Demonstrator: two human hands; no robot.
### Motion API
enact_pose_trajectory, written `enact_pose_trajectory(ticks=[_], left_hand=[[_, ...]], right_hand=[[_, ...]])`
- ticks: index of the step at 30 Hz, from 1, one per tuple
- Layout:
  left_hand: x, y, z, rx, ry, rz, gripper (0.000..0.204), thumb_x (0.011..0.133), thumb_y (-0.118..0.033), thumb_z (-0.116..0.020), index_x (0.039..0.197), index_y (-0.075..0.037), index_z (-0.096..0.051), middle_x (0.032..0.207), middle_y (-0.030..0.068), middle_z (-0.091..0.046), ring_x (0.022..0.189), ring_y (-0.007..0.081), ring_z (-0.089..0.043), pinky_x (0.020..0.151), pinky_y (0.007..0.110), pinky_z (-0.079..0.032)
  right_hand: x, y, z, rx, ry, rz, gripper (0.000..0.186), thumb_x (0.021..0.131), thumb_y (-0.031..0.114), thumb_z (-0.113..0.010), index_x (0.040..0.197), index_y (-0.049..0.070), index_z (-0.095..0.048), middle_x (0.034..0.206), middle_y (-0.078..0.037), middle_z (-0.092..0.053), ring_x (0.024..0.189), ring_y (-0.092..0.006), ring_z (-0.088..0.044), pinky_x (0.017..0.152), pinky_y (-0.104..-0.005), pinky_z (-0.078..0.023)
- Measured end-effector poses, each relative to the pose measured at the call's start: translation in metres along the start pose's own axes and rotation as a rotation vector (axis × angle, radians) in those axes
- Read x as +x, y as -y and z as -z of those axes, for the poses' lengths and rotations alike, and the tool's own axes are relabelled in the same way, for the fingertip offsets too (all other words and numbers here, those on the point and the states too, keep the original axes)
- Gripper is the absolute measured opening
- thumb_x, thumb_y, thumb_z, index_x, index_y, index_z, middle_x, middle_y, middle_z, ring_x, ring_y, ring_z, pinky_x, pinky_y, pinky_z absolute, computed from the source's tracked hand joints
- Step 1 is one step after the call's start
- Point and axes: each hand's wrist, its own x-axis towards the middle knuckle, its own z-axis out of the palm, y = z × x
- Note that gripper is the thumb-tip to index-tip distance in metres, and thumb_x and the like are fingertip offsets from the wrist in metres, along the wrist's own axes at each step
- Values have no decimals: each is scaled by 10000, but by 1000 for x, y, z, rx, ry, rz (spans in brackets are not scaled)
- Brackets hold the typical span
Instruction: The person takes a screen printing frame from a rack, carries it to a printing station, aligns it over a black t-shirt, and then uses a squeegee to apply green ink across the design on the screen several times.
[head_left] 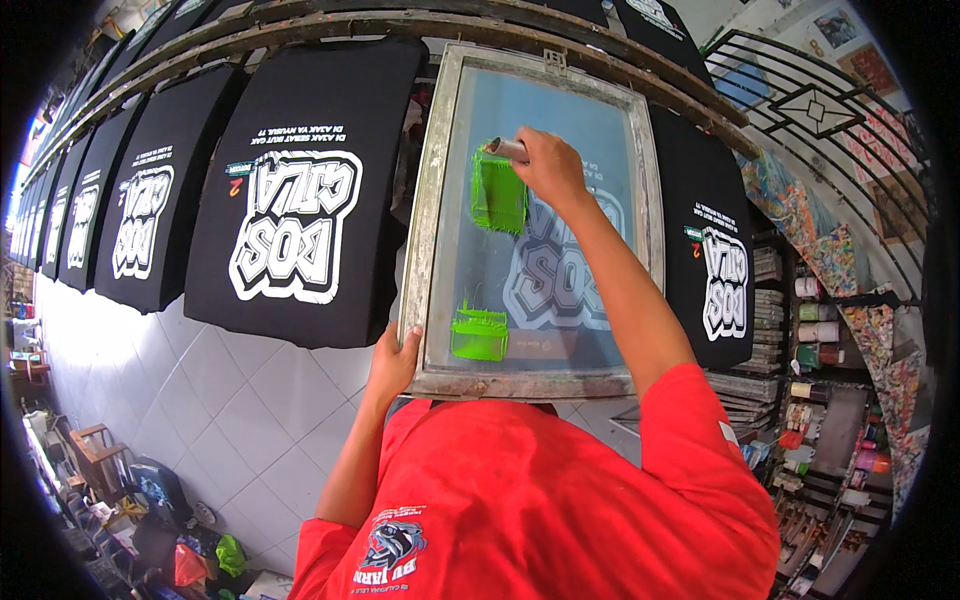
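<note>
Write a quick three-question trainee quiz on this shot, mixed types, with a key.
1. Multiple choice. What colour are the two patches of ink on the mesh?
A. orange
B. green
C. purple

2. True or false. The left hand holds the tool over the mesh.

3. Fill in. The printed cloths on either side of the screen frame are ____ with mostly white designs.

Key:
1. B.
2. False: the right hand holds it; the left hand is at the frame's left edge.
3. black.
</note>
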Motion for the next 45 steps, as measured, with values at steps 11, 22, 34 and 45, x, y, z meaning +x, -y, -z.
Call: enact_pose_trajectory(ticks=[11, 22, 34, 45], left_hand=[[1, 8, 0, -12, 3, 5, 374, 923, -260, -530, 1069, 82, -569, 927, 242, -652, 881, 307, -636, 797, 382, -466], [1, 5, 0, -46, 4, -22, 372, 926, -257, -537, 1071, 84, -570, 915, 222, -663, 863, 276, -639, 784, 366, -471], [0, 8, 2, 5, 2, 3, 399, 921, -278, -536, 1087, 84, -568, 930, 231, -655, 873, 293, -633, 801, 372, -464], [0, -2, 1, -2, 6, 5, 368, 919, -261, -539, 1059, 76, -580, 901, 218, -656, 851, 270, -629, 781, 372, -464]], right_hand=[[-80, 39, -9, -9, 114, 30, 282, 671, 106, -739, 856, 75, -528, 807, -94, -618, 805, -315, -624, 645, -438, -511], [-12, 6, -8, 25, 35, -106, 256, 719, 156, -729, 887, 67, -558, 841, -127, -646, 798, -338, -629, 650, -458, -496], [-67, 32, 12, 35, 151, -96, 254, 732, 182, -728, 899, 71, -572, 820, -124, -651, 773, -338, -627, 630, -437, -481], [-19, 2, -30, -58, 14, -37, 232, 707, 157, -730, 859, 70, -577, 786, -131, -649, 726, -334, -628, 607, -446, -495]])
